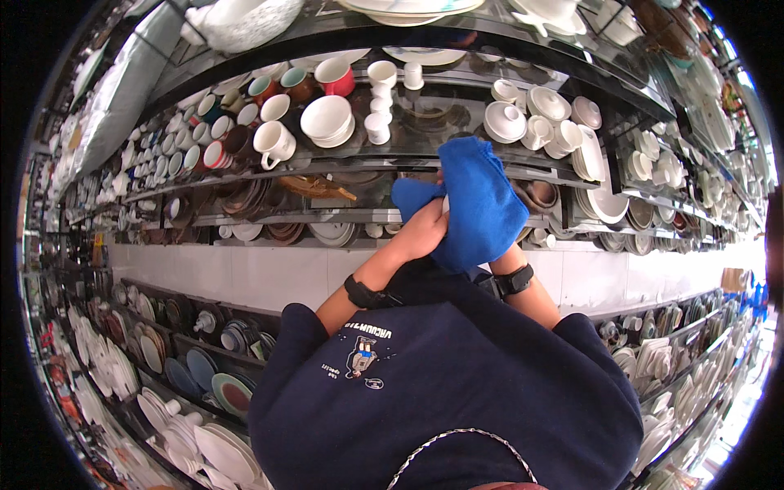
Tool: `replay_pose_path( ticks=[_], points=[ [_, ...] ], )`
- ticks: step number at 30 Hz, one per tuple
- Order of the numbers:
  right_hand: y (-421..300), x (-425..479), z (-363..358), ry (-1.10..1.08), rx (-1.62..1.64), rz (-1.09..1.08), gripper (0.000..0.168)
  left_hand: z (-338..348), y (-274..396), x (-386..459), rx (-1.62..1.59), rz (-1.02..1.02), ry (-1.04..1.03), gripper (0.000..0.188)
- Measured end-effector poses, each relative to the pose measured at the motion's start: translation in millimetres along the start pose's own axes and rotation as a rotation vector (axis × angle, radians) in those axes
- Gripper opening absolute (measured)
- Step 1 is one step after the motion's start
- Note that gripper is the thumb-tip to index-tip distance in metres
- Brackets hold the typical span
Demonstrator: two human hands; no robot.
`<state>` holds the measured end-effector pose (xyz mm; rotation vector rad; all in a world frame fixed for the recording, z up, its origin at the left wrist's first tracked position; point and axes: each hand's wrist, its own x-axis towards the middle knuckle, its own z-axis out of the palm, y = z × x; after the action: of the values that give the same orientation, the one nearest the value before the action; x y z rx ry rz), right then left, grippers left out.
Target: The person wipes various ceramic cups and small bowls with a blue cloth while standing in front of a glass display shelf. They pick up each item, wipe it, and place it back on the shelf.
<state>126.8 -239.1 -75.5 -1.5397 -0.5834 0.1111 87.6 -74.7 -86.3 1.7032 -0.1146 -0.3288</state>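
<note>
A blue cloth (pixel 478 202) is bunched up between my two hands, in front of the glass shelves. My left hand (pixel 424 229) closes at the cloth's left side, around a small white piece (pixel 446 204) that is mostly hidden. What this piece is, I cannot tell. Draped over my right hand (pixel 507 260), the cloth covers its fingers, and little beyond the wrist shows. Just past the cloth, the shelf holds white ceramic shakers (pixel 377 128), a stack of white bowls (pixel 327 122) and a white mug (pixel 274 144).
Several mugs (pixel 218 154) crowd the shelf's left. Lidded white pots (pixel 505 121) stand at its right, near the cloth. An upper glass shelf bears large plates (pixel 416 7). Lower shelves hold brown dishes (pixel 245 197). Racks of plates (pixel 233 392) stand behind me across a pale tiled floor (pixel 275 275).
</note>
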Motion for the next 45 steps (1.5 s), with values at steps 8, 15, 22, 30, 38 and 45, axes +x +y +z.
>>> replay_pose_path(
  ticks=[8,15,22,30,38,45],
  points=[
    [-57,24,47,-0.154,-0.257,-0.130,0.047,-25,18,-19,-0.502,0.024,0.236,0.041],
    [-13,11,49,-0.005,-0.806,-0.310,0.044,-25,14,-19,-0.339,0.201,0.428,0.041],
    [-22,5,42,0.157,-0.871,-0.166,0.038,-26,31,0,0.274,0.487,0.354,0.042],
    [-32,6,24,0.201,-0.943,-0.060,0.032,-11,5,27,0.432,0.526,0.272,0.050],
    [-27,24,21,0.189,-0.994,0.003,0.027,-11,-33,51,0.221,0.457,0.185,0.050],
    [-16,77,8,0.203,-1.048,0.007,0.024,-14,-50,134,-0.316,0.123,0.341,0.053]
  ],
)
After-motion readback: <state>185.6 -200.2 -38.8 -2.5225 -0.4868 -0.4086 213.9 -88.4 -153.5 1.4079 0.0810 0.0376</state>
